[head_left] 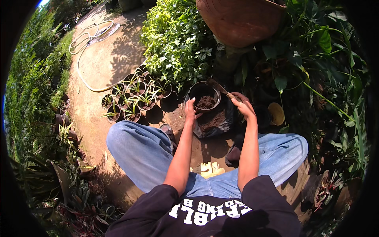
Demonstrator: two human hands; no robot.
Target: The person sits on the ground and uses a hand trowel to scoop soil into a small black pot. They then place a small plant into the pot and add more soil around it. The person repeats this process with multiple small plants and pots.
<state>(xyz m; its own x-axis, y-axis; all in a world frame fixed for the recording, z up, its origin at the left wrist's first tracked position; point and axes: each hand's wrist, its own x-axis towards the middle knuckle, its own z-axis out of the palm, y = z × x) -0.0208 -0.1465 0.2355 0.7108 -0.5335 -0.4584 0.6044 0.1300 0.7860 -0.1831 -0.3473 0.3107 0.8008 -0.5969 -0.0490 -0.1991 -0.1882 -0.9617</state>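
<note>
Currently, all clock positions refer to the centre of the black pot (198,90), located ahead of the seated person and between both hands. Dark soil (206,102) partly fills the pot, lying toward its 6 o'clock side.

Left hand (190,110): at 8 o'clock, gripping the pot's side, thumb pointing up along the wall; the remaining fingers are mostly hidden. Right hand (244,106): at 3 to 4 o'clock, fingers closed around the handle of the trowel (216,85). The blade extends to the rim at 1 o'clock; contact with the rim cannot be determined.

Directly adjacent at 6 o'clock, a black plastic bag (226,120) contains more soil. Small potted plants (138,88) stand clustered at 9 o'clock. A leafy bush (173,43) occupies 11 o'clock; a large reddish container (241,21) is positioned at 1 o'clock. Farther off, between 9 and 10 o'clock, a pale hose (80,72) lies looped on the ground.
</note>
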